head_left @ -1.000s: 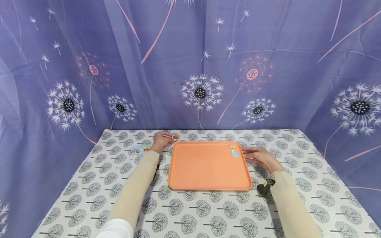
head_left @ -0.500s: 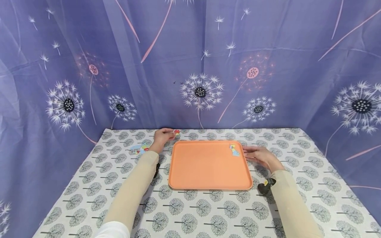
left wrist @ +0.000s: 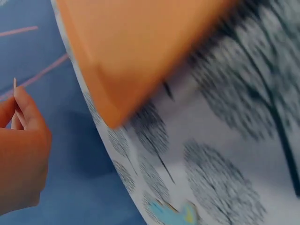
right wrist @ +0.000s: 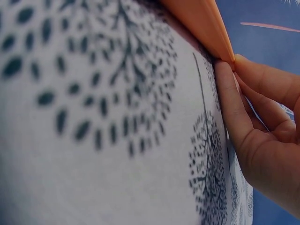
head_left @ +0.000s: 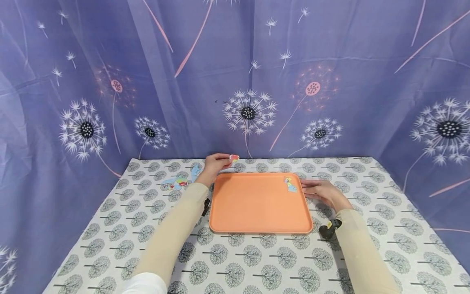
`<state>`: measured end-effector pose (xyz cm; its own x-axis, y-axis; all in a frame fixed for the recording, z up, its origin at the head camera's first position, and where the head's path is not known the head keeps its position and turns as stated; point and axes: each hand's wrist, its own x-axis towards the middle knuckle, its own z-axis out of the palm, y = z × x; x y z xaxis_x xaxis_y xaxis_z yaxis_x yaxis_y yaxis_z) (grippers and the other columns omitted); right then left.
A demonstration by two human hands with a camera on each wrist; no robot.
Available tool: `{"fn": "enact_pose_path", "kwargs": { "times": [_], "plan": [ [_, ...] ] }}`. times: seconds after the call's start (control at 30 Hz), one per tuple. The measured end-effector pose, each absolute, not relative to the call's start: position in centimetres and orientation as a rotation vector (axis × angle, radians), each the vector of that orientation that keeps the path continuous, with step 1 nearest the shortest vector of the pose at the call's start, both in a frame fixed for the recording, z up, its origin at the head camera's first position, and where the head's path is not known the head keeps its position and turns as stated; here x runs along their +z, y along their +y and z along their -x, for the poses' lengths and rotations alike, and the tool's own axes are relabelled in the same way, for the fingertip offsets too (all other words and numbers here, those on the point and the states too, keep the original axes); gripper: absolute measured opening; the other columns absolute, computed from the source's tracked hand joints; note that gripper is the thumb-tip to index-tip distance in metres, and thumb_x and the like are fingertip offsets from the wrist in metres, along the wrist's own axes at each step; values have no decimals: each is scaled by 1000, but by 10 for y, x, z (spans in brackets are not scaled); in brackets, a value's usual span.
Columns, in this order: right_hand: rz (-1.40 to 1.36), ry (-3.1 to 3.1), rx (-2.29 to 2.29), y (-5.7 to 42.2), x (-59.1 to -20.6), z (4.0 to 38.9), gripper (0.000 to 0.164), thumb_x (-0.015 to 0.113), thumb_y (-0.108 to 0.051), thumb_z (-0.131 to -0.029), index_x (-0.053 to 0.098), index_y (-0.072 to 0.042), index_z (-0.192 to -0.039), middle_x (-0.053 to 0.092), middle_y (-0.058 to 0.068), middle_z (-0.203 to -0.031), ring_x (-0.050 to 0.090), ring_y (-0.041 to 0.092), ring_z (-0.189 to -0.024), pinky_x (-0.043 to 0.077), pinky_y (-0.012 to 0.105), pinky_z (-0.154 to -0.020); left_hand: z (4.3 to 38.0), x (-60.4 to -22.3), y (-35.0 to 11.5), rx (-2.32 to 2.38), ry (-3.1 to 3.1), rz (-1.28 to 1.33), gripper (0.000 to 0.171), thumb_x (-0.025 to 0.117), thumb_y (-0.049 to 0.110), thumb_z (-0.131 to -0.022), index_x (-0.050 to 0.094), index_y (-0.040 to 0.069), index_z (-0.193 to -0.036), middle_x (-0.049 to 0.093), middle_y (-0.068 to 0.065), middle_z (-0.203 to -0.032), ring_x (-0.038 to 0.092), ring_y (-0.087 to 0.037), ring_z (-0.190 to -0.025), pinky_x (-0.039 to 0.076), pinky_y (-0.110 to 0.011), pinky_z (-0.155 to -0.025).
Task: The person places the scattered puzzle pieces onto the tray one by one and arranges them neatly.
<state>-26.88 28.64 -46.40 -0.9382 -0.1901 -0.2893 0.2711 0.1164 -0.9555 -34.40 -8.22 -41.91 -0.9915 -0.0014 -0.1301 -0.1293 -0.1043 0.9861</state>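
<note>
My left hand (head_left: 214, 166) pinches a small flat red and yellow piece with a white border (head_left: 234, 157), like a puzzle piece, raised behind the tray's back-left edge. In the left wrist view the piece shows edge-on as a thin sliver between thumb and fingers. An orange rectangular tray (head_left: 257, 204) lies on the table, and my right hand (head_left: 324, 193) grips its right rim. The right wrist view shows thumb and finger (right wrist: 258, 77) meeting at the tray's edge. One blue and yellow piece (head_left: 290, 184) lies in the tray's back-right corner.
Several colourful flat pieces (head_left: 178, 182) lie left of the tray, partly behind my left forearm, with a light-blue one (head_left: 195, 172) beside the wrist. A tree-patterned cloth (head_left: 253, 261) covers the table. A purple dandelion curtain (head_left: 198, 114) hangs behind its back edge.
My left hand has moved right and upward with the red and yellow piece, uncovering a light-blue piece on the table. The right hand stays at the tray's rim.
</note>
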Motion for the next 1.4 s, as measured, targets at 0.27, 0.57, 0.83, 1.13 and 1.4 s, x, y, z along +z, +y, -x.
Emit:
{"fn": "enact_pose_path", "kwargs": {
  "times": [0.27, 0.57, 0.83, 1.13, 1.4],
  "plan": [
    [-75, 2056, -1887, 287, -463, 269, 58, 59, 5, -91, 33, 12, -142, 50, 26, -136, 66, 8, -93, 53, 29, -94, 343, -417, -46, 2207, 2020, 103, 27, 67, -9, -85, 64, -11, -112, 67, -23, -103, 63, -40, -104, 51, -47, -97],
    [-64, 2063, -1882, 286, -463, 268, 58, 59, 5, -91, 32, 12, -142, 46, 28, -138, 66, 8, -94, 53, 28, -95, 338, -419, -14, 2163, 2029, 37, 26, 66, -14, -82, 65, -13, -108, 66, -27, -106, 68, -16, -70, 59, -38, -86],
    [-91, 2063, -1881, 284, -463, 269, 58, 59, 5, -91, 33, 10, -143, 46, 27, -138, 65, 9, -94, 53, 29, -95, 330, -423, 8, 2060, 2079, 14, 23, 68, -11, -81, 69, -9, -104, 69, -20, -99, 70, -20, -77, 55, -45, -92],
    [-99, 2078, -1870, 285, -462, 267, 56, 56, 6, -92, 33, 10, -143, 45, 28, -138, 65, 9, -95, 53, 28, -95, 325, -430, 32, 2027, 2043, 16, 23, 67, -14, -80, 68, -11, -103, 69, -22, -98, 70, -25, -81, 57, -42, -90],
    [-106, 2053, -1894, 286, -462, 267, 56, 56, 6, -92, 33, 12, -143, 50, 26, -135, 66, 9, -94, 53, 28, -95, 319, -438, 46, 1957, 2051, -13, 21, 68, -15, -79, 68, -13, -100, 69, -20, -90, 71, -27, -81, 61, -34, -78]
  ]
}}
